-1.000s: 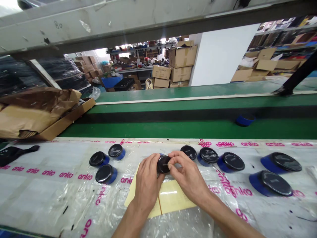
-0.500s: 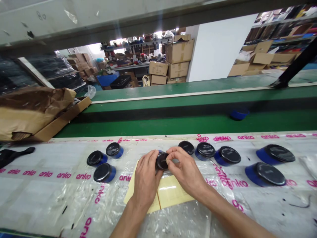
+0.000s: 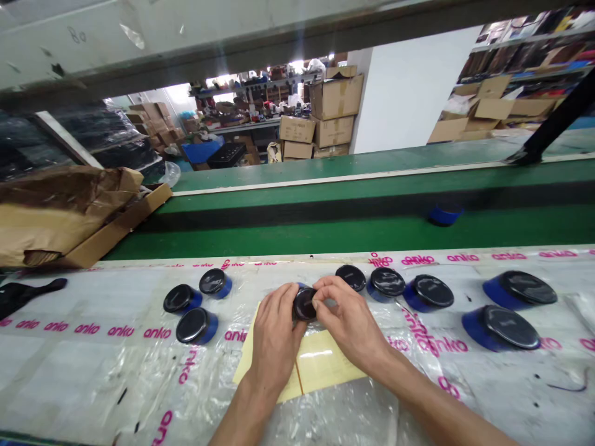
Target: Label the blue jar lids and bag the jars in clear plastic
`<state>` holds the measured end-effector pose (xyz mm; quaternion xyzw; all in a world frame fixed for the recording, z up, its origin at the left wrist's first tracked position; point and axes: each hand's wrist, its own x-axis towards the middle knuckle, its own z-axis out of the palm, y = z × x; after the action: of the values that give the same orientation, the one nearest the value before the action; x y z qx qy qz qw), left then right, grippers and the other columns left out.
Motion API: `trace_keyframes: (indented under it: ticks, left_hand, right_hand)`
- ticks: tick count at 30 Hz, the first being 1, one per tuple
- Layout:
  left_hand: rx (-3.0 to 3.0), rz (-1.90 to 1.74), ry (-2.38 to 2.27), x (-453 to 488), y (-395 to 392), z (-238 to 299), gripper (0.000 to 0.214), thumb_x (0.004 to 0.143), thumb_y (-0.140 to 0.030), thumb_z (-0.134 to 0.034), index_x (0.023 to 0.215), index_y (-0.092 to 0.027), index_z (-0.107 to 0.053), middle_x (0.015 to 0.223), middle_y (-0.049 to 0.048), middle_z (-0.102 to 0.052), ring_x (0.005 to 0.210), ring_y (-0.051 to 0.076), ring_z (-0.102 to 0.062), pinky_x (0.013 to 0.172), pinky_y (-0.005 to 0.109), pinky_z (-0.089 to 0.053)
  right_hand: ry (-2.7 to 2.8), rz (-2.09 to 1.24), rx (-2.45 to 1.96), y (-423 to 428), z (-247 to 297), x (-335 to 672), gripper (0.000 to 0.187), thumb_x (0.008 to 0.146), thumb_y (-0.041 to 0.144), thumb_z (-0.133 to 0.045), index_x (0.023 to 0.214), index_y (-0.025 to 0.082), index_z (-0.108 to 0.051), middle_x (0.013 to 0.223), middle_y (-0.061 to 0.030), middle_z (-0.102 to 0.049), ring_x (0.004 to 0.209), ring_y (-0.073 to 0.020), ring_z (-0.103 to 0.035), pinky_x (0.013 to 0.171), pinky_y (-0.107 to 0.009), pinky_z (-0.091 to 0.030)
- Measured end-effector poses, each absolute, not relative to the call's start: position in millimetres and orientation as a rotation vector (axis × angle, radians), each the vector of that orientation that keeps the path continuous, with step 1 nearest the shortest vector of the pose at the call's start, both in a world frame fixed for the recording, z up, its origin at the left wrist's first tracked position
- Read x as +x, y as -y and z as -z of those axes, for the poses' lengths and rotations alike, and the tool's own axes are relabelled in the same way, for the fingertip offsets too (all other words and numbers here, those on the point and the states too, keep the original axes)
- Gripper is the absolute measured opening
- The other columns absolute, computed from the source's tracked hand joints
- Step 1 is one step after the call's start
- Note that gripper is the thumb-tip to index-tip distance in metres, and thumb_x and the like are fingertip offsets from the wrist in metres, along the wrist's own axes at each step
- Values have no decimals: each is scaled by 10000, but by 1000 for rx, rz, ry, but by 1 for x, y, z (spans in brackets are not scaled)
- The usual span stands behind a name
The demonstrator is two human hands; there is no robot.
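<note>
Yellow sheets point(image 3: 328, 362) lay on the counter point(image 3: 69, 371); toward its far edge, the left hand point(image 3: 275, 328) had its grip around a black-topped tin point(image 3: 304, 306), and the right hand point(image 3: 346, 316) touched its top, its hold unclear. Past that edge, a blue tin point(image 3: 445, 215) sat on a green belt point(image 3: 279, 238).

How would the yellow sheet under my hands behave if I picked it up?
The yellow sheet looks thin and nearly flat, so it would probably be light and floppy. The bright glare on it suggests a slick surface that might slip. It could bend or part at the brown line; whether that is a fold or a gap, I can't tell.
</note>
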<state>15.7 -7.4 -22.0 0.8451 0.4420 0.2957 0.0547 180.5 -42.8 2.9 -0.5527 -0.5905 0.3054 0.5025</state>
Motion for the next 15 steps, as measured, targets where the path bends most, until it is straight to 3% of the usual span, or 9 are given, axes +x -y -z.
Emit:
trace_keyframes:
  ticks: [15]
  left_hand:
    - [2588,-895,-1350,16,8,20,617,791,-80,-744,1342,-198,-493,1313,95,-632,1202,266,-591,1033,434,-495]
  right_hand:
    - [1371,-696,-1373,42,1,179,155,892,210,-537,799,209,-661,1050,-76,-638,937,-207,-637,660,-279,-550]
